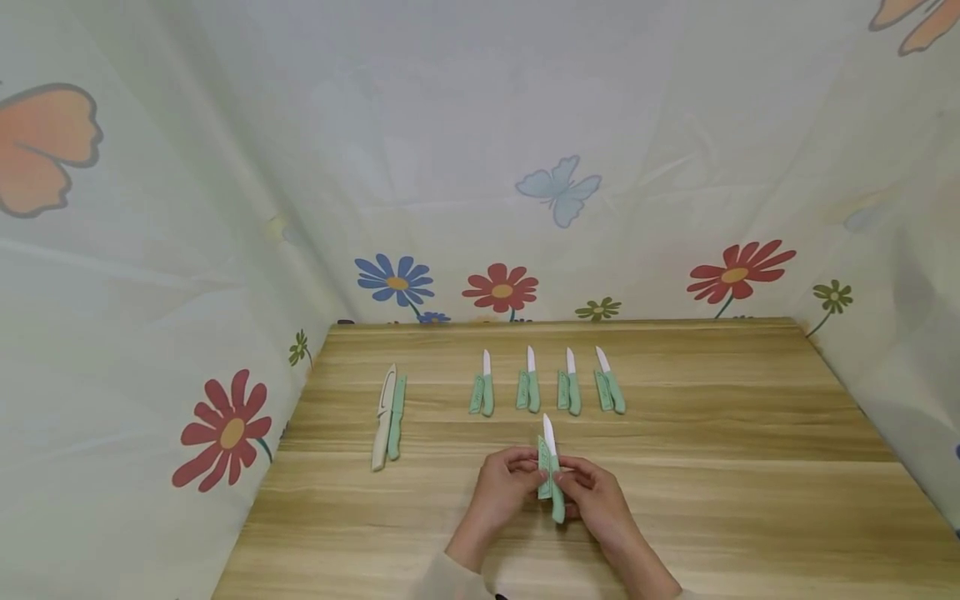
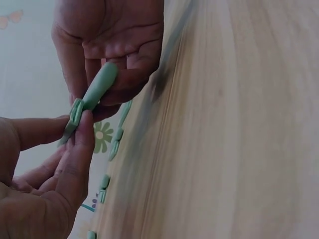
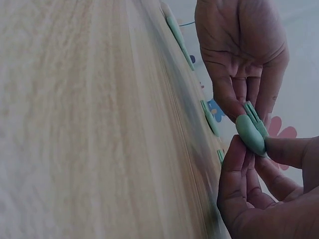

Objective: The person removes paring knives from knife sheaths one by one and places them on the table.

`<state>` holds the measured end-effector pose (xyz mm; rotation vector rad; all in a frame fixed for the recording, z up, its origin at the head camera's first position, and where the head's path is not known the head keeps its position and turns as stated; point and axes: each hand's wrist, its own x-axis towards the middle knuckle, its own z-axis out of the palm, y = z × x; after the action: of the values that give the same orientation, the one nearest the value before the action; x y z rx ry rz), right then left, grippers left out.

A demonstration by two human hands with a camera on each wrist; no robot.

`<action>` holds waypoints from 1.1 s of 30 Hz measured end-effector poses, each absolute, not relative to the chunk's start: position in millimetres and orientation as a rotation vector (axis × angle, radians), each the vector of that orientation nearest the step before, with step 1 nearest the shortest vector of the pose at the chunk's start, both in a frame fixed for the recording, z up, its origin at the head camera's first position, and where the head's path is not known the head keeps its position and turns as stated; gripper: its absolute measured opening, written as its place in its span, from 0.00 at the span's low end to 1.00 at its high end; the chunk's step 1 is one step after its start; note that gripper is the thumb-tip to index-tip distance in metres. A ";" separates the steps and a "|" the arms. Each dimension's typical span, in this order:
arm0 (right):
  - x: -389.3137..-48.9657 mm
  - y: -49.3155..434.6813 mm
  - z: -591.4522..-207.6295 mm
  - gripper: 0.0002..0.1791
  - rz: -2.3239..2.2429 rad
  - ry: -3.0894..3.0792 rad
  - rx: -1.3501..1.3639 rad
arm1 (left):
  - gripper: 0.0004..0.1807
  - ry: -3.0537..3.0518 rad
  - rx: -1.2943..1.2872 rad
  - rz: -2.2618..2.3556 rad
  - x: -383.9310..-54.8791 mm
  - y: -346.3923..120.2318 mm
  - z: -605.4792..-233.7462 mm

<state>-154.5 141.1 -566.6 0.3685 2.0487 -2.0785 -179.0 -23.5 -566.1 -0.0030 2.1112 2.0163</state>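
Over the near middle of the table, my left hand (image 1: 501,483) pinches a green knife sheath (image 1: 543,479) between thumb and fingers. My right hand (image 1: 603,504) grips the green handle of a paring knife (image 1: 557,500), whose white blade points away from me. Sheath and knife are held side by side, the blade outside the sheath. In the left wrist view the rounded handle end (image 2: 102,82) sticks out beside the sheath (image 2: 75,117). From the right wrist, the handle (image 3: 250,134) overlaps part of the sheath (image 3: 254,112).
Farther back on the wooden table (image 1: 712,433) lies a row of several green paring knives (image 1: 533,392), bare blades pointing away, each with a green sheath (image 1: 522,392) on its left. To the left lie a cream knife (image 1: 381,437) and a green knife (image 1: 395,433), side by side. Flower-printed curtains surround the table.
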 end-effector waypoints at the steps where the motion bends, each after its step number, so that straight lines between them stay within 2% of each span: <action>1: -154.5 140.9 -566.4 0.18 -2.082 2.049 0.369 | 0.16 2.105 -0.004 2.020 -178.3 -23.3 -566.1; 10: -156.8 142.6 -563.9 0.21 -2.109 2.049 0.399 | 0.13 2.114 0.015 2.005 -176.3 -20.6 -569.3; 33: -157.7 142.6 -561.0 0.22 -2.125 2.041 0.422 | 0.15 2.075 -0.020 2.023 -170.9 -16.1 -570.2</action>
<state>-157.7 142.6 -561.0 0.4223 2.0409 -2.1246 -170.9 -16.1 -570.2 -0.0203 2.0747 2.0233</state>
